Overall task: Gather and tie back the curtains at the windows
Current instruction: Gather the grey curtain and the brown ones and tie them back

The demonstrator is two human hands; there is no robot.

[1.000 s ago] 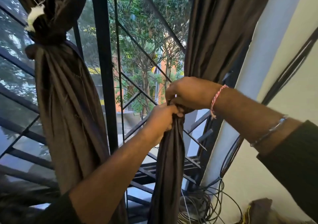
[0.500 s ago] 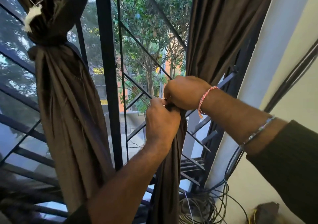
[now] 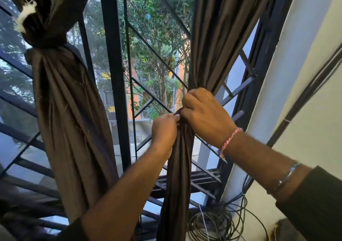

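Note:
Two dark brown curtains hang at a barred window. The left curtain (image 3: 68,111) is knotted on itself high up, with a white scrap (image 3: 26,17) at the knot. The right curtain (image 3: 220,28) is bunched into a narrow rope at mid height and hangs straight down below. My left hand (image 3: 163,131) grips that bunch from the left, just under the gathering point. My right hand (image 3: 205,114) closes over the same bunch from the right, slightly higher, its fingertips meeting those of the left hand. What lies between the fingertips is hidden.
Black window bars and a diagonal grille (image 3: 114,74) stand behind the curtains. A white wall (image 3: 305,74) with a dark cable (image 3: 303,100) is on the right. A coil of wires (image 3: 216,224) lies on the floor below the right curtain.
Both hands have stayed on the right curtain's bunch. The left hand has turned and slid a little lower; the right hand has shifted over the top of the gather.

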